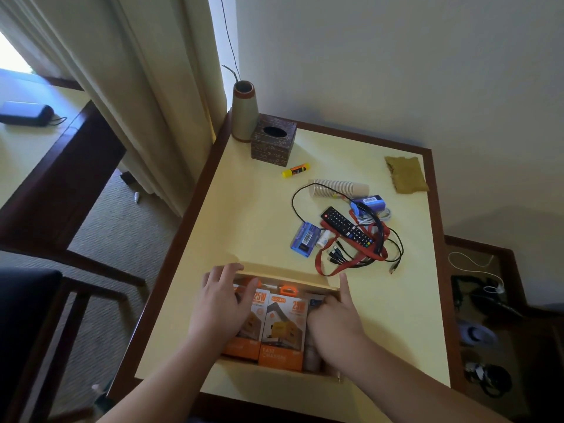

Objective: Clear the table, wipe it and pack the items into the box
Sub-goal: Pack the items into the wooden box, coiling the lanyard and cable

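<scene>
At the table's near edge, the box (323,287) sits under both hands, left hand (221,303) flat on an orange charger pack (282,331), right hand (331,319) curled inside with its hold hidden; careless pressing may crush packs.

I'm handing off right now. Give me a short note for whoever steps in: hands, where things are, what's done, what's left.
Left hand: flat on the orange charger packs in the box, fingers straight.
Right hand: in the box's right end, fingers curled; what it holds, if anything, is hidden.
Box sits at the near edge of the table, holding charger packs.
Still loose on the table: remote tangled with cables and a red lanyard, two blue packs, paper cups, glue stick, tissue box, vase.
Cloth lies at the far right; wiping looks not yet begun.
</scene>
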A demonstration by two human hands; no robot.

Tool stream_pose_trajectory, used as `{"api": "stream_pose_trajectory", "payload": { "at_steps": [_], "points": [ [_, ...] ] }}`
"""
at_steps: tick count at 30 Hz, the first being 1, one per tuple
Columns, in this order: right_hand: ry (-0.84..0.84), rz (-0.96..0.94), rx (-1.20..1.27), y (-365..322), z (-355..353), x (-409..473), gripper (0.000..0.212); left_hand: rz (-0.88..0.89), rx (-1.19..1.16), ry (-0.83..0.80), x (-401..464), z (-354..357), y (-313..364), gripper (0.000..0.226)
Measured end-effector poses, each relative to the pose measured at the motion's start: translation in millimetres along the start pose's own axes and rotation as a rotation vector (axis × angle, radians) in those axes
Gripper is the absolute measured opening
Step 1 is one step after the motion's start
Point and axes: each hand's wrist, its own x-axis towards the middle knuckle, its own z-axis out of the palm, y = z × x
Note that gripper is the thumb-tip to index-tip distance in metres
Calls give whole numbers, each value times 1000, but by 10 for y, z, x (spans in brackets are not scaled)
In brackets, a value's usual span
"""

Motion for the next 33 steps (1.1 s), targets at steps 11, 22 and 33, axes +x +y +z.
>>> {"api": "stream_pose_trajectory", "payload": {
  "at_steps": [11,22,33],
  "points": [
    [310,106,655,1232,-434,682,5,-36,-20,7,-3,-2,38,52],
    [389,107,374,1370,1,1481,47,-51,49,64,-9,14,81,47],
    [611,106,744,1304,-27,996,45,-53,42,30,1,-12,92,52]
  ]
}}
